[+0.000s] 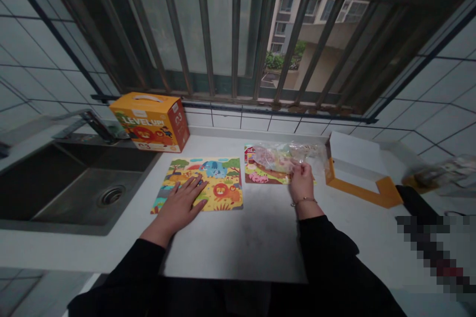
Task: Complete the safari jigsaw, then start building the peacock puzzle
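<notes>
My left hand (185, 199) lies flat, fingers spread, on a puzzle board (226, 195) printed with lions, a blue elephant and trees. To its right, my right hand (302, 181) pinches the edge of a clear plastic bag (273, 157) that looks to hold some pinkish pieces, too blurred to name. Beneath that bag is a second puzzle board (256, 176) with pink pigs and a red barn, partly covered by the plastic.
A yellow carton (150, 121) marked LEVEL UP! stands at the back left, beside the sink (92, 190) and faucet (97, 126). An open yellow-and-white box (357, 188) lies at the right. Behind the counter (238, 250) is a barred window (223, 34).
</notes>
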{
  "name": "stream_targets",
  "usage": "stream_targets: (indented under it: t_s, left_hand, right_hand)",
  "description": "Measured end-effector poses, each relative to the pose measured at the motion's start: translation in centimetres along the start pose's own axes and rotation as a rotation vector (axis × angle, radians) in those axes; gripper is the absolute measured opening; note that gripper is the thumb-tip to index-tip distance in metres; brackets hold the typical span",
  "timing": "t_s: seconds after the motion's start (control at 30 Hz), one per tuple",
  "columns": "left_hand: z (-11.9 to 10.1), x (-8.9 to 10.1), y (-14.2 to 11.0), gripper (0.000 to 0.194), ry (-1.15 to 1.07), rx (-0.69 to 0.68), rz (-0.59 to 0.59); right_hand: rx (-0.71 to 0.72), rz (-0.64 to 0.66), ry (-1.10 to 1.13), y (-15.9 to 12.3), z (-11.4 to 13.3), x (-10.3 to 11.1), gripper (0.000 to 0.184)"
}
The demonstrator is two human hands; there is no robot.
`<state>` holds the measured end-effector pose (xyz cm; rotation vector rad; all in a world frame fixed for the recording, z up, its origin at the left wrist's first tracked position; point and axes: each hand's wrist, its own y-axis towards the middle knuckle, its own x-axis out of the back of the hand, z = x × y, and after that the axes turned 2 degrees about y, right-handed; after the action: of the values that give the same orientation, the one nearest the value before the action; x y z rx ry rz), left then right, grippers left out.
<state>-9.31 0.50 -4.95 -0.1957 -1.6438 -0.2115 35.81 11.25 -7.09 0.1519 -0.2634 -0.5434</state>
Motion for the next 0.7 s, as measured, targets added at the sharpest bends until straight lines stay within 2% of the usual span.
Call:
stream_targets:
  t_s: [0.1,0.3,0.4,0.47,0.57,0.7]
  left_hand:
    - [-0.2,0.3,1.3,0.065,-0.017,-0.039,-0.004]
    - [-0.7,0.6,3.3,0.065,-0.033,-0.047,-0.012]
    - [-0.4,0.6,4.3,0.065,-0.038,-0.049,-0.012]
    - [-0.1,0.5,5.2,0.065,-0.042,-0.053,-0.010]
    - [0.3,0.5,6.5,0.065,-0.047,-0.053,-0.020]
    - [0.9,0.3,8.3,0.064,-0.044,-0.054,-0.049]
  right_hand:
    - [0.004,0.001,-0.132,-1.1,-0.4,1.7,0.064]
    - [0.301,0.209,-0.521,-4.1,-1.2,2.7,0.101]
    - [0.341,0.292,-0.627,-4.9,-1.7,2.7,0.109]
    - [0.330,0.359,-0.718,-4.9,-1.7,2.7,0.110]
    - [0.308,0.455,-0.874,-4.5,-1.4,2.5,0.097]
    - [0.275,0.456,-0.955,-3.9,-0.7,2.1,0.087]
